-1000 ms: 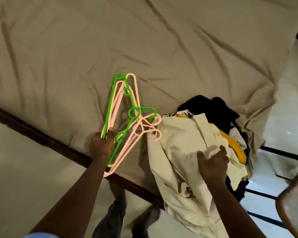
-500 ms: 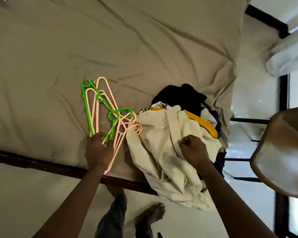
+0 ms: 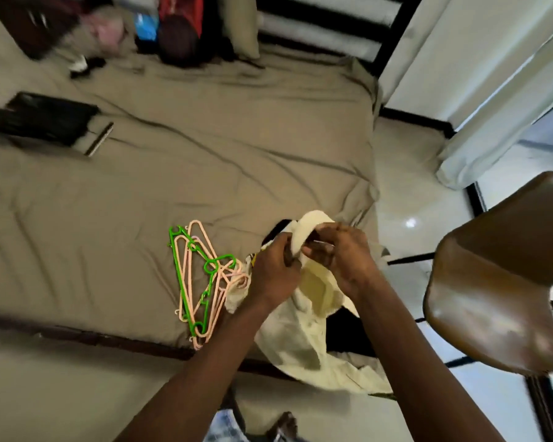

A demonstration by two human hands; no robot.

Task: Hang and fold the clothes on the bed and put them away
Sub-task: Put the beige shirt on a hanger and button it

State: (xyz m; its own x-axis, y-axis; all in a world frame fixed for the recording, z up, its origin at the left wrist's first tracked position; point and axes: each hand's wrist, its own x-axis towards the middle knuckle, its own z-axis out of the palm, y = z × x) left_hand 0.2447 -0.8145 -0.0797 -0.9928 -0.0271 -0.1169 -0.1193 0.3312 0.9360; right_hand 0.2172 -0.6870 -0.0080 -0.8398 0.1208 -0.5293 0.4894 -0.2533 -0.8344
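Observation:
A cream garment is lifted off the near right corner of the bed, its lower part draping over the bed edge. My left hand and my right hand both grip its upper edge, close together above the pile. A bunch of pink and green plastic hangers lies on the sheet just left of my left hand, untouched. Dark clothes of the pile show under the cream garment; most of the pile is hidden by my hands and the garment.
A brown chair stands close on the right. A flat black object lies on the bed's far left. Bags and bundles crowd the head of the bed. A white curtain hangs at the right.
My left hand let go of the hangers, which stay on the sheet, and joined my right hand on the cream garment. The garment is raised from the pile. The camera tilted up.

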